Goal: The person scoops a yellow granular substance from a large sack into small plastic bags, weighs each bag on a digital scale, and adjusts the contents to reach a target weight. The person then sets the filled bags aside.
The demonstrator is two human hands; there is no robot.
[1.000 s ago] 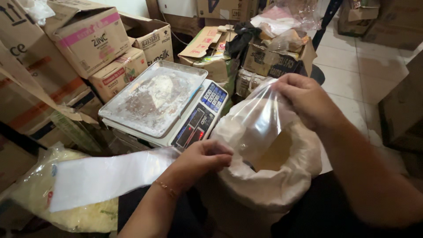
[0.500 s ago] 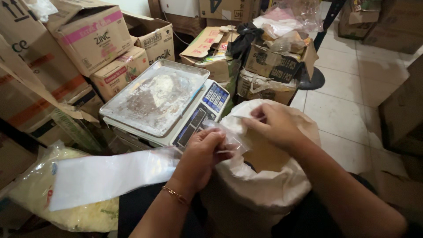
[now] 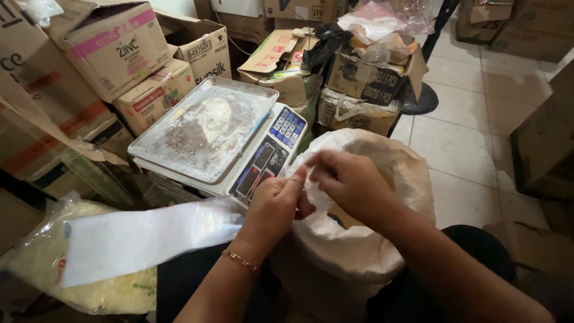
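Both of my hands pinch the same small clear plastic bag [image 3: 304, 173], the left hand [image 3: 276, 203] closed with thumb and fingertips on its near edge and the right hand [image 3: 347, 182] closed with curled fingers on its far edge, so each grip is shut on thin film. That bag sits between the two hands, right over the open mouth of a big white sack [image 3: 382, 239] that stands between my knees and shows pale powder inside. Just beside the left hand, to its left, stands a digital scale [image 3: 269, 152] with a dusty metal tray [image 3: 203, 128] on top. A stack of flat clear bags [image 3: 143, 239] lies near my left wrist, resting on a bag of yellowish flakes [image 3: 36, 275]. Cardboard boxes [image 3: 113, 42] crowd behind the scale.
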